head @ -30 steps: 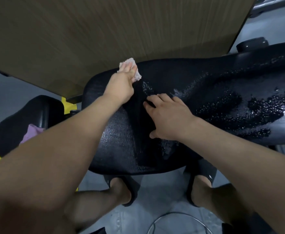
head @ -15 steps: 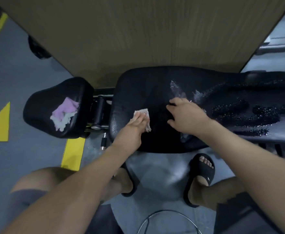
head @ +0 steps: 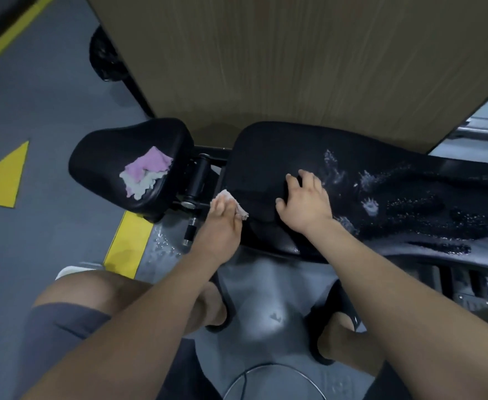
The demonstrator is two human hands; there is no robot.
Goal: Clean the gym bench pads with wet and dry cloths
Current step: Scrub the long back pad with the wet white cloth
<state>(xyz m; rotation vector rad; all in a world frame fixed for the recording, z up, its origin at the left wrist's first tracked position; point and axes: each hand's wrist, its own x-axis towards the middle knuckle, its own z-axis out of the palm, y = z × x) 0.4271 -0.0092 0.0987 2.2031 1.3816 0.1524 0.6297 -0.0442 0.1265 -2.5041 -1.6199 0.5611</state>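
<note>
I've got both hands in view over the bench. The left hand (head: pixel 222 223) lies flat, fingers nearly straight and close together. It is pressing a small pale pink cloth (head: pixel 242 211) against the near left corner of the long back pad (head: pixel 266 151). The cloth peeks out past the fingertips and on the thumb side; the rest is hidden under the palm. I can't see any finger curled round it.

The right hand (head: pixel 306 206) is empty, palm down on the same pad just beside the left, fingers spread and slightly bent, touching the black vinyl. To its right I see water (head: pixel 410 217) beaded and smeared across the pad, with whitish streaks close to the knuckles.

Over on the left, the separate seat pad (head: pixel 107 157) carries a second cloth (head: pixel 146 174), pink and grey, crumpled near its right edge and well apart from both hands. Behind the bench stands a wood-grain panel (head: pixel 294 53), and yellow floor markings (head: pixel 3 180) show on the grey floor.
</note>
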